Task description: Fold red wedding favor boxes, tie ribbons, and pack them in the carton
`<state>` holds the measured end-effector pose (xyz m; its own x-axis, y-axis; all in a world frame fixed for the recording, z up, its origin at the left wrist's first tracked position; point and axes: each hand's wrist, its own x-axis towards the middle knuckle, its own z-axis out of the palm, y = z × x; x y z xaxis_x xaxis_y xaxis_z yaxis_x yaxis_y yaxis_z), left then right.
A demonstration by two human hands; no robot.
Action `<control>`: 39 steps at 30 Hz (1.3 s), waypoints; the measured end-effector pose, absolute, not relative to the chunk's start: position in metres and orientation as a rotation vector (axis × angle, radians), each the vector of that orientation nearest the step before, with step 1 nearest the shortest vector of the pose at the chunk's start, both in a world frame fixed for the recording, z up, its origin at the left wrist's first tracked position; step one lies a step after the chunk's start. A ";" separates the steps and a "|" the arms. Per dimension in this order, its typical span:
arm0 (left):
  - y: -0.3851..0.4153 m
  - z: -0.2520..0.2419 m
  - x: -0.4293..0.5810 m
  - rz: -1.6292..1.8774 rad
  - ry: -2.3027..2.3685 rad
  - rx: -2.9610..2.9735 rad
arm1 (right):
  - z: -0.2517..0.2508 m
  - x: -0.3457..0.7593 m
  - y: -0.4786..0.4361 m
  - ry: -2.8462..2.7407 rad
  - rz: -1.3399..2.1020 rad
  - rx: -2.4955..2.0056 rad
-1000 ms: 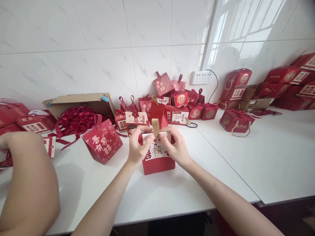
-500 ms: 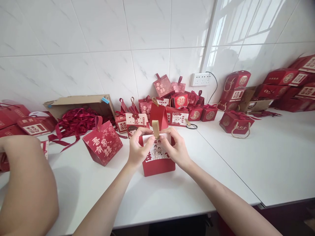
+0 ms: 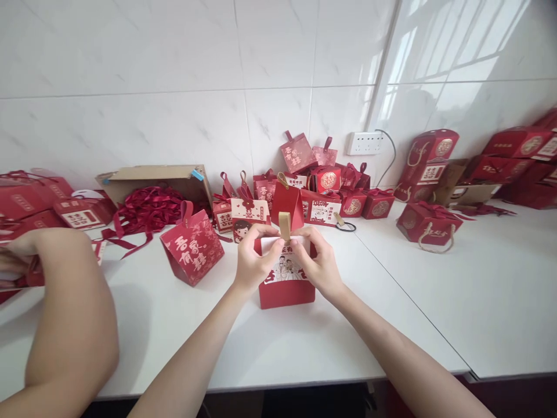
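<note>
A red gift box with a white printed panel of a cartoon couple stands upright on the white table. My left hand pinches its top edge from the left, thumb in front and fingers behind. From the other side my right hand grips the same top edge in the same way. Between my thumbs rises a tan strap loop, fixed at the top of the box. The back of the box is hidden. Just left of my hands a red tent-shaped box with white characters stands apart.
Several red boxes are heaped against the tiled wall. A cardboard carton of dark red ribbon sits at the back left. At far left a co-worker's arm reaches over boxes. A rope-handled box stands to the right.
The view has shifted slightly, so most things sit a little farther right. My hands keep their hold on the box top. The co-worker's hand now shows on a red box.
</note>
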<state>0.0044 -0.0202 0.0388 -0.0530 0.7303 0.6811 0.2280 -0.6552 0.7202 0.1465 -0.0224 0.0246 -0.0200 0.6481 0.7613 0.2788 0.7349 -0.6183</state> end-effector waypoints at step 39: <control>0.001 0.009 -0.004 1.540 0.893 2.079 | 0.013 0.179 0.026 -0.627 1.175 -0.530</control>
